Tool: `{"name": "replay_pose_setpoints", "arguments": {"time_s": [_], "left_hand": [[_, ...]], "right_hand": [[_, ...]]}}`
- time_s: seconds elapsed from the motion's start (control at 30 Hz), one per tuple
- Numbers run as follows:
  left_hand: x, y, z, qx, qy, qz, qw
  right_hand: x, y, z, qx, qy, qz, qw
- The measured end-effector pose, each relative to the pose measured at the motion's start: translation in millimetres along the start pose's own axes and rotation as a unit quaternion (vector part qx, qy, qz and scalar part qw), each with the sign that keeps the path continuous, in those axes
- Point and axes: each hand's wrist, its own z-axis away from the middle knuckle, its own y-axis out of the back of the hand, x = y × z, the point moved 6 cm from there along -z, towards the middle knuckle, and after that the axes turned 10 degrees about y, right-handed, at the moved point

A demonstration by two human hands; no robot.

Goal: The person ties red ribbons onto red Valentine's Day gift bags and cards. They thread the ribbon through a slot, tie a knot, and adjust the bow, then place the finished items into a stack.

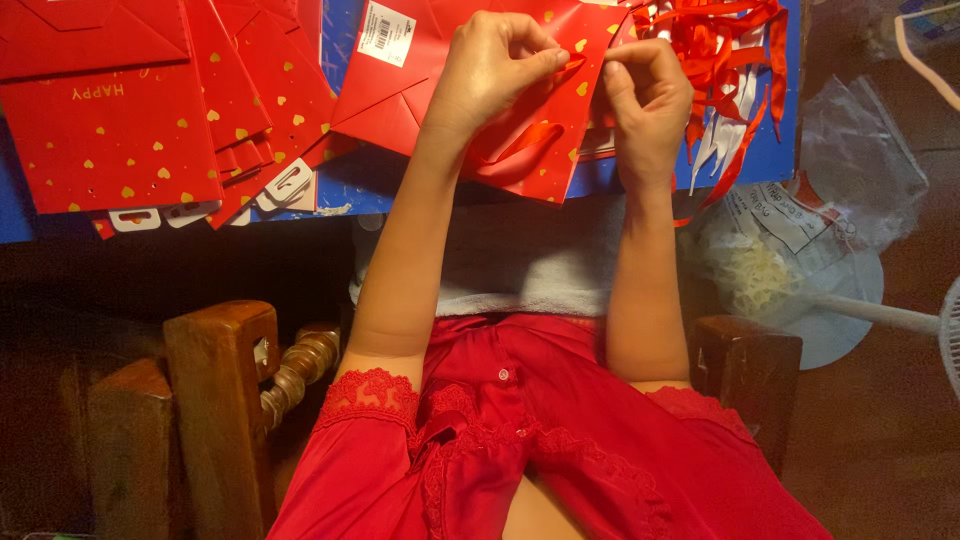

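The person sits at a blue bench [770, 150] with a flat red paper bag [530, 120] drawn up to its near edge, just above the lap. The bag is folded flat, dotted with gold hearts, and a white label is stuck near its upper left corner. The left hand [495, 70] lies on top of the bag, its thumb and forefinger pinched shut on the upper edge near a punched hole. The right hand [645, 95] is closed in the same way, fingertips meeting the left hand's, and it seems to nip the end of a red ribbon [575, 62] against the paper; how much ribbon is through the hole cannot be told, as the fingers cover it.

The step in hand looks like threading a ribbon handle through the bag's top edge. To do it well, the left hand should keep the paper flat and taut right at the hole, so the edge does not buckle or tear. The right hand would do best holding the ribbon close to its tip, since a long soft end bends away from the hole. A gentle straight pull suits thin paper better than a tug.

A heap of loose red and white ribbons [720, 60] lies just right of the hands, and a fanned stack of like bags [130, 130] lies well to the left.
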Motion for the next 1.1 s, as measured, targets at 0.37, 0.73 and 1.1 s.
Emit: {"name": "replay_pose_setpoints", "arguments": {"time_s": [0.37,0.73,1.1], "left_hand": [[-1,-1,3,-0.01,0.003,0.011,1.0],[3,-2,4,-0.009,-0.02,-0.02,1.0],[2,-2,6,-0.017,0.018,0.003,1.0]], "right_hand": [[-8,-11,-1,-0.065,0.014,0.096,0.993],[-3,0,-2,-0.015,0.008,0.059,0.998],[-19,-14,-5,-0.084,0.064,0.136,0.985]]}}
